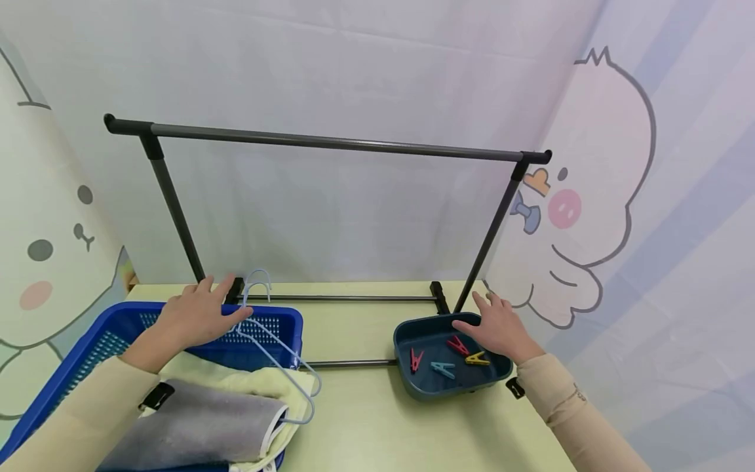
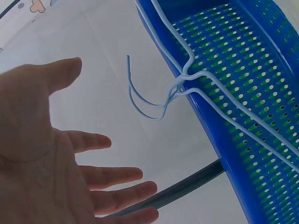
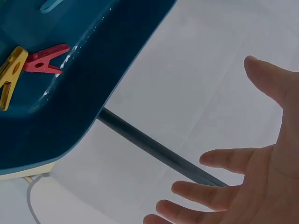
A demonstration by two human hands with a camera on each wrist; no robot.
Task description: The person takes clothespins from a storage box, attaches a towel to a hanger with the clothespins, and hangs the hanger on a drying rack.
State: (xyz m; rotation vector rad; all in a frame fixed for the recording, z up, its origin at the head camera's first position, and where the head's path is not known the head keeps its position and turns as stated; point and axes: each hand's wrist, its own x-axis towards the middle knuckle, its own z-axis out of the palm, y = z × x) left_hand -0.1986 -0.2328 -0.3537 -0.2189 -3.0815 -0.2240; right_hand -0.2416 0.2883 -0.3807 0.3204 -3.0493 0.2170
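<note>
My left hand (image 1: 197, 316) is held over the blue basket (image 1: 289, 328) with its fingers spread and nothing in them. Light blue hangers (image 1: 277, 367) lean on the basket's rim beside it, their hooks pointing up past the edge; in the left wrist view the hooks (image 2: 156, 106) stand apart from my fingers. Folded cloths, one grey (image 1: 206, 423) and one pale yellow (image 1: 253, 381), lie in the basket. My right hand (image 1: 500, 328) hovers, fingers spread, over the right side of a dark teal basin (image 1: 413, 387). Inside lie clothespins: red (image 1: 415, 360), blue (image 1: 442, 370) and yellow (image 1: 476, 358).
A dark metal clothes rack (image 1: 330, 141) stands behind the containers, its uprights rising at left and right and its low bars crossing the pale table (image 1: 354, 419). Behind it hangs a light curtain (image 1: 354, 216) with cartoon animals on both sides.
</note>
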